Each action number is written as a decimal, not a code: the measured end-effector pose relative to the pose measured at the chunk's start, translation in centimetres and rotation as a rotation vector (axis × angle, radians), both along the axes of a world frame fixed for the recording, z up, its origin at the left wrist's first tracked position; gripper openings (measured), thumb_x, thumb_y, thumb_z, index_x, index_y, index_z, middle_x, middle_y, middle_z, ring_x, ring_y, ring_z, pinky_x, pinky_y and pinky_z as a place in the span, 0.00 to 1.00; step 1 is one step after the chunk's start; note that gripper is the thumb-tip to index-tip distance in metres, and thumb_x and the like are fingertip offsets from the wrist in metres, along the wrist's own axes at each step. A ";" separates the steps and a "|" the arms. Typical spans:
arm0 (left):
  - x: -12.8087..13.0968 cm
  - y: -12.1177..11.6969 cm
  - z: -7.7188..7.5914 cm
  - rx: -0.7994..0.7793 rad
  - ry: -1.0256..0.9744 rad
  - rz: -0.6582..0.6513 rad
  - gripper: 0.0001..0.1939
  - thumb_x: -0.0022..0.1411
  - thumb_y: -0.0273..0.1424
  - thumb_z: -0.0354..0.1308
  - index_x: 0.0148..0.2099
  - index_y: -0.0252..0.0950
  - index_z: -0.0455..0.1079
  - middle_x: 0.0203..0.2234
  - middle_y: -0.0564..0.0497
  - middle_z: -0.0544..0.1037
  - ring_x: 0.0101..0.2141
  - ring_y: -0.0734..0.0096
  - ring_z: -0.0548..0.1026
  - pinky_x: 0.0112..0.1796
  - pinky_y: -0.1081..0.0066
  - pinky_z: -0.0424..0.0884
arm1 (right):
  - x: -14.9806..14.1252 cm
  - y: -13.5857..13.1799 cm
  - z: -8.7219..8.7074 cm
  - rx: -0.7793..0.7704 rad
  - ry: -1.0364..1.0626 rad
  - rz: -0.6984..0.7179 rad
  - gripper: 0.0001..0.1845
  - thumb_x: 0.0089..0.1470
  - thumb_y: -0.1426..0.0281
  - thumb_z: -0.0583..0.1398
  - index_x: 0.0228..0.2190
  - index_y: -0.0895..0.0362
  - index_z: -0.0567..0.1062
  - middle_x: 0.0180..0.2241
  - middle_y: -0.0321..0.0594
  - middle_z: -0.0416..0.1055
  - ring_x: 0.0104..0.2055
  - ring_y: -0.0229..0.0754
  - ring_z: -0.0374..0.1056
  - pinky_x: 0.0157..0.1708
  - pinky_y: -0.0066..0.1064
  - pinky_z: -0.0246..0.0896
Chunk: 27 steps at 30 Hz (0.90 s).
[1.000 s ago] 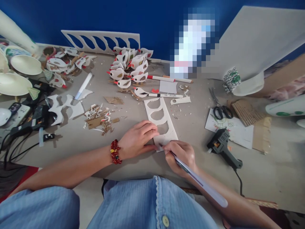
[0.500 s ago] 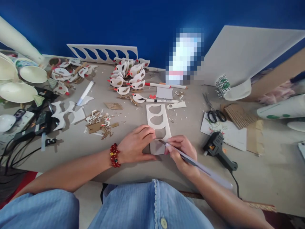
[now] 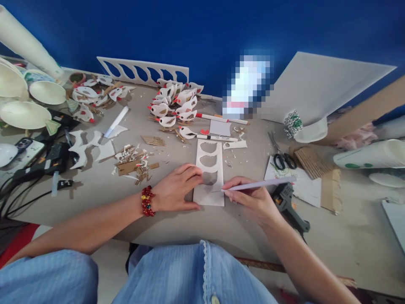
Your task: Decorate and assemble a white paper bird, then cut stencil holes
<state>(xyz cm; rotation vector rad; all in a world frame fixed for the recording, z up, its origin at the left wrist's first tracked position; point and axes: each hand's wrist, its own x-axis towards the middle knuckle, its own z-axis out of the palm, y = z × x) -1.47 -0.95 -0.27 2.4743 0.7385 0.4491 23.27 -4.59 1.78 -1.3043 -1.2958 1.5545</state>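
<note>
A white foam-board strip (image 3: 208, 200) lies on the table with several bird-shaped holes cut through its far part and an uncut part nearest me. My left hand (image 3: 177, 189), a red bead bracelet on its wrist, rests flat at the strip's left edge, thumb and fingers apart. A pale purple craft knife (image 3: 264, 184) is gripped in my right hand (image 3: 251, 198), its tip by the strip's right edge. The blade is hard to make out here. Beyond the strip stand several white bird cutouts (image 3: 167, 121) with red beaks.
Right of me lie a black glue gun (image 3: 286, 207), scissors (image 3: 281, 158) and corrugated cardboard (image 3: 311, 161). Cardboard scraps (image 3: 134, 164) and markers (image 3: 217, 138) are scattered around. White bowls (image 3: 25, 114) and cables stand at left. A blurred bright screen (image 3: 248, 84) leans at the back.
My right hand has turned the knife, so its handle now points right instead of toward me, and its tip has moved to the strip's right edge. My left hand stays on the strip's left side.
</note>
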 end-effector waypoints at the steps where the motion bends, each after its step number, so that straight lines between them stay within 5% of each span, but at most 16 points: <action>1: 0.0 0.0 0.0 0.002 -0.004 -0.004 0.30 0.52 0.51 0.61 0.49 0.34 0.66 0.47 0.41 0.69 0.52 0.53 0.63 0.53 0.55 0.64 | -0.2 0.2 0.3 -0.005 -0.005 0.011 0.07 0.48 0.67 0.66 0.29 0.58 0.79 0.22 0.36 0.70 0.22 0.35 0.63 0.20 0.25 0.58; 14: 0.0 0.1 -0.9 0.040 -0.039 0.003 0.29 0.53 0.53 0.58 0.47 0.35 0.64 0.46 0.42 0.69 0.50 0.53 0.64 0.51 0.55 0.65 | -3.1 -2.9 -1.0 0.384 -0.463 0.069 0.01 0.55 0.71 0.59 0.31 0.55 0.72 0.22 0.33 0.71 0.21 0.35 0.65 0.24 0.26 0.61; 27: 0.1 0.0 -0.7 0.056 0.003 -0.008 0.29 0.54 0.54 0.57 0.46 0.33 0.65 0.47 0.40 0.70 0.51 0.50 0.64 0.50 0.54 0.66 | -3.5 -3.2 -0.8 0.589 -0.500 0.143 0.06 0.55 0.74 0.55 0.33 0.54 0.72 0.22 0.35 0.72 0.23 0.37 0.67 0.25 0.28 0.63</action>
